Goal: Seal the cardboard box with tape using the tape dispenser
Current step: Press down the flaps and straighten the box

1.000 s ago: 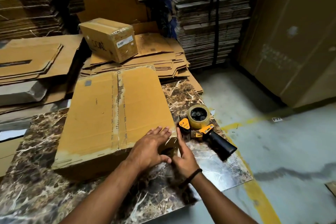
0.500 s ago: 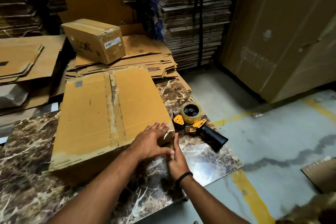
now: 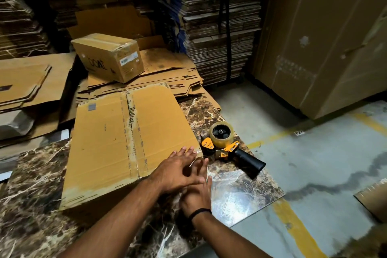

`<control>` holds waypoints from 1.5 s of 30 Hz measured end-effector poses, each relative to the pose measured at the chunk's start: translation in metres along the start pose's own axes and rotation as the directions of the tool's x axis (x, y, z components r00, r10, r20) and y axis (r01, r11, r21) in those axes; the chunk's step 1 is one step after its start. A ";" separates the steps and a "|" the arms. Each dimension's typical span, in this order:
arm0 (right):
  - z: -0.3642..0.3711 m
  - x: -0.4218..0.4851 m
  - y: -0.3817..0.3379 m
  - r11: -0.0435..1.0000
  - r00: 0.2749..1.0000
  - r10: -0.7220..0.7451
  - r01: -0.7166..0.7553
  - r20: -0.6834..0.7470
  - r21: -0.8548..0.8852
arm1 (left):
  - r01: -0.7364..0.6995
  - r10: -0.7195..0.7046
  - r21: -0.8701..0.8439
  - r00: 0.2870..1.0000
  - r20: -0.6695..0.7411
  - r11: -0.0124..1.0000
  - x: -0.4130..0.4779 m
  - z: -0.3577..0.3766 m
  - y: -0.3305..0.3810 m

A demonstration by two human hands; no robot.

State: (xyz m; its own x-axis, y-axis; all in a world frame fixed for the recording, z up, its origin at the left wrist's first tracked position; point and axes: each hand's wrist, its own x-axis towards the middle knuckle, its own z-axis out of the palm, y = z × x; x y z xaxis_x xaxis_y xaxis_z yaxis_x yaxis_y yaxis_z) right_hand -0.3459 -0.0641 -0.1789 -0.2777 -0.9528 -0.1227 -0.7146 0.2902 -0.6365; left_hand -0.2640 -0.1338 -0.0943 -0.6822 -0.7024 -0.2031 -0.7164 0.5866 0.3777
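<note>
A closed brown cardboard box (image 3: 117,138) lies on a marbled slab (image 3: 35,211), with a tape strip running along its top seam. My left hand (image 3: 178,170) rests flat, fingers spread, on the box's near right corner. My right hand (image 3: 198,194) presses flat against the box's right side just below that corner, partly hidden under the left hand. It wears a black wristband. The tape dispenser (image 3: 227,148), yellow with a black handle and a clear roll, lies on the slab right of the box, untouched.
A smaller sealed box (image 3: 109,58) sits on flattened cartons (image 3: 167,77) behind the big box. Tall stacks of flat cardboard (image 3: 219,16) fill the back. Large cartons (image 3: 326,44) stand at the right. The concrete floor (image 3: 314,174) carries yellow lines. A cardboard piece (image 3: 374,199) lies at the far right.
Both hands have stayed at the box's near right corner, shifting slightly as they smooth it; the right hand has slid further under the left. The camera view has panned a little.
</note>
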 end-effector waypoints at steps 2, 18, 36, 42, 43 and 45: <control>-0.016 -0.005 0.016 0.996 0.995 -0.093 0.093 -0.042 -0.012 | 0.004 -0.004 0.003 1.000 -0.001 1.000 0.001 0.001 -0.001; -0.079 0.085 0.040 0.928 0.928 -0.365 0.369 -0.070 0.055 | 0.083 -0.085 -0.116 0.996 -0.012 0.990 0.003 0.001 0.001; -0.075 0.075 0.052 0.691 0.691 -0.715 0.676 -0.107 -0.255 | 0.203 -0.182 0.102 0.966 -0.186 0.974 -0.010 0.004 0.017; -0.076 0.058 0.021 0.696 0.701 -0.704 0.649 -0.113 -0.308 | 0.308 -0.266 0.093 0.913 -0.309 0.947 -0.052 0.013 -0.009; -0.070 0.052 0.013 0.666 0.680 -0.729 0.679 -0.076 -0.308 | 0.310 -0.269 0.088 0.910 -0.315 0.947 -0.051 0.013 -0.008; -0.059 0.043 0.007 0.587 0.628 -0.778 0.740 0.025 -0.328 | 0.297 -0.257 0.075 0.909 -0.329 0.952 -0.049 0.012 -0.006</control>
State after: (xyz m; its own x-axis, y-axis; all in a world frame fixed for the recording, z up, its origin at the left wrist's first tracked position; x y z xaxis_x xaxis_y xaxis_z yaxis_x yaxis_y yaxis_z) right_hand -0.4008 -0.0983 -0.1432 0.3976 -0.8262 0.3991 -0.8354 -0.5058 -0.2149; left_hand -0.2279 -0.0975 -0.0974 -0.3877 -0.9216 0.0153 -0.8954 0.3805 0.2312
